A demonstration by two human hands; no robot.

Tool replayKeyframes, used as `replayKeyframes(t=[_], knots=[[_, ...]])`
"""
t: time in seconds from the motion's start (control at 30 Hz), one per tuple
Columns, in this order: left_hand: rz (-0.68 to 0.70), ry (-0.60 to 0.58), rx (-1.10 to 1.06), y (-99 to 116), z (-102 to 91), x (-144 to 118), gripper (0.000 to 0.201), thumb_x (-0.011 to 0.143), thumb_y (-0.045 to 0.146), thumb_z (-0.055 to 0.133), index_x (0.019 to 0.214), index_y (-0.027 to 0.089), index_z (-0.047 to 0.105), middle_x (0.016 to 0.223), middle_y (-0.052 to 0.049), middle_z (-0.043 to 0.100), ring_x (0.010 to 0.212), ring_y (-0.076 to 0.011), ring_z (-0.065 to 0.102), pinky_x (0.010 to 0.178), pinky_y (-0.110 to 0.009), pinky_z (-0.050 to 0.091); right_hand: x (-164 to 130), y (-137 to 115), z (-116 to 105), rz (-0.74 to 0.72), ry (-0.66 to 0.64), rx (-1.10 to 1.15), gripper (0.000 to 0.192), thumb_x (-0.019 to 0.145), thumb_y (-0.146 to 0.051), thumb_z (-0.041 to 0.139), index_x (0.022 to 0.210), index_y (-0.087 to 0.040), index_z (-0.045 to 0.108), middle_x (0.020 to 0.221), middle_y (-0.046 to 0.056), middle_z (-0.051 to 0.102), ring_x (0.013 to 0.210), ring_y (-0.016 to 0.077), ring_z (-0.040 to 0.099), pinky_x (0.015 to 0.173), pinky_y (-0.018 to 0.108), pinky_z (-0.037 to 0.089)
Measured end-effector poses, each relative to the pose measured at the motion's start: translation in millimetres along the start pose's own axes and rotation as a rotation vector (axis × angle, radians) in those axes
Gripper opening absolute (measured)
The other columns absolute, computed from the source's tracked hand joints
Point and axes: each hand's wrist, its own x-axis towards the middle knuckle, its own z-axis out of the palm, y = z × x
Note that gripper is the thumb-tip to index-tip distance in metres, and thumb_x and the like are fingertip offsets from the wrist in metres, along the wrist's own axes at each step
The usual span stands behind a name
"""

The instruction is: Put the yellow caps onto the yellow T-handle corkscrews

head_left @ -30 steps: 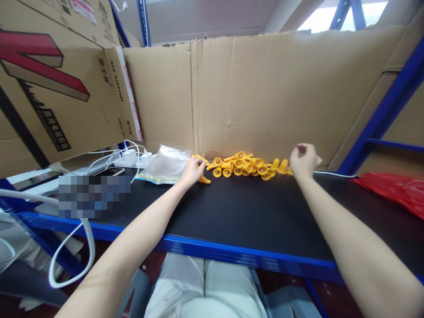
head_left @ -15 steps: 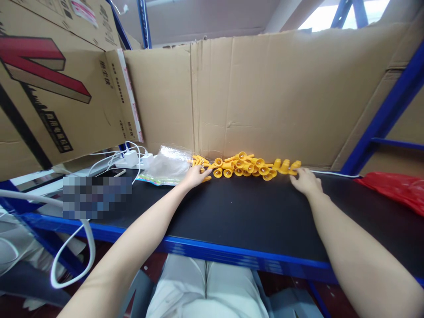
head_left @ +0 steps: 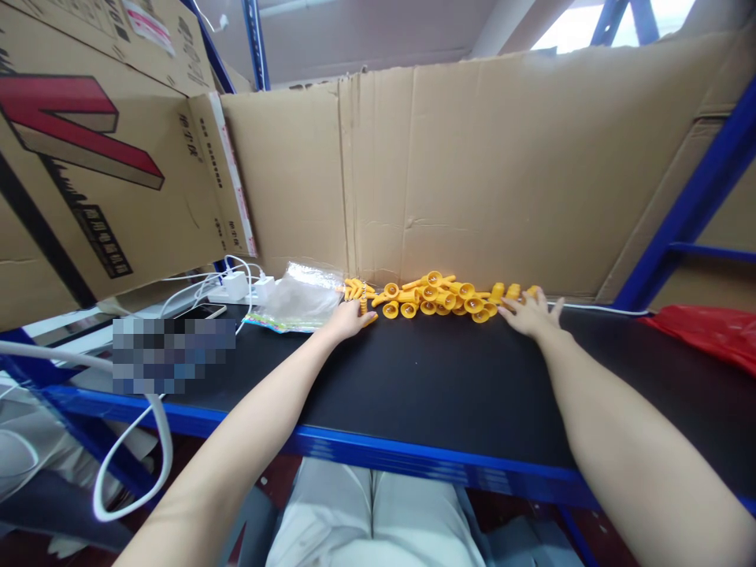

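So we've got both arms stretched out across the black shelf top (head_left: 437,378), reaching to the far edge where it meets the cardboard wall (head_left: 472,165). A row of small yellow plastic parts (head_left: 440,295) lies right along the foot of that cardboard, piled loosely, some with cup-shaped ends facing us.

Our left hand (head_left: 348,319) sits at the left end of the row, fingers curled down over a couple of the yellow pieces there; we can't tell if it's really pinching one or just resting on them. Our right hand (head_left: 531,315) is at the right end, palm down and fingers spread flat on the shelf, fingertips touching the last few yellow pieces. It isn't gripping anything. The two hands are well apart, with the row between them.

Just left of the left hand there's a crinkly clear plastic bag (head_left: 292,299), and beyond that a white charger with cables (head_left: 236,283) and a phone (head_left: 198,313) lying flat. A thick white cable (head_left: 159,441) loops down off the front left. Far right, a red plastic bag (head_left: 709,335) sits on the shelf. A big printed carton (head_left: 88,157) leans in at upper left.
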Motion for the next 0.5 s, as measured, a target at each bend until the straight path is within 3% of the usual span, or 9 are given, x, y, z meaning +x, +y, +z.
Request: replayKeyframes(t=[0.17, 0.33, 0.4, 0.5], knots=[[0.015, -0.065, 0.023, 1.9, -2.0, -0.4, 0.024, 0.08, 0.039, 0.056, 0.067, 0.018, 0.052, 0.07, -0.006, 0.062, 0.069, -0.0211, 0.06, 0.064, -0.03, 0.044, 8.8, -4.4, 5.7, 0.058, -0.056, 0.037, 0.059, 0.088, -0.056, 0.025, 0.132, -0.028, 0.052, 0.151, 0.011, 0.026, 0.141, 0.0333, -0.004, 0.099, 0.071, -0.003], [0.028, -0.074, 0.032, 1.2, -0.9, -0.3, 0.021, 0.08, 0.038, 0.056, 0.074, 0.017, 0.056, 0.077, -0.007, 0.065, 0.075, -0.0218, 0.062, 0.067, -0.03, 0.045, 8.6, -4.3, 9.7, 0.061, -0.023, 0.093, 0.057, 0.087, -0.057, 0.029, 0.127, -0.028, 0.057, 0.147, 0.011, 0.032, 0.14, 0.0354, 0.0, 0.098, 0.073, 0.001], [0.038, -0.073, 0.024, 1.1, -0.5, -0.6, 0.02, 0.082, 0.037, 0.054, 0.077, 0.018, 0.058, 0.079, -0.008, 0.066, 0.078, -0.023, 0.062, 0.069, -0.03, 0.045, 5.6, -4.4, 9.1, 0.057, 0.038, 0.127, 0.053, 0.087, -0.055, 0.032, 0.123, -0.027, 0.059, 0.145, 0.011, 0.037, 0.14, 0.0345, 0.005, 0.1, 0.071, 0.003], [0.06, -0.048, -0.028, 3.7, -1.7, -1.9, 0.022, 0.086, 0.036, 0.048, 0.084, 0.018, 0.059, 0.08, -0.008, 0.065, 0.079, -0.023, 0.062, 0.07, -0.031, 0.045, 2.5, -5.2, 4.7, 0.044, 0.24, 0.229, 0.046, 0.086, -0.049, 0.036, 0.117, -0.024, 0.062, 0.136, 0.013, 0.045, 0.135, 0.0338, 0.021, 0.101, 0.068, 0.009]])
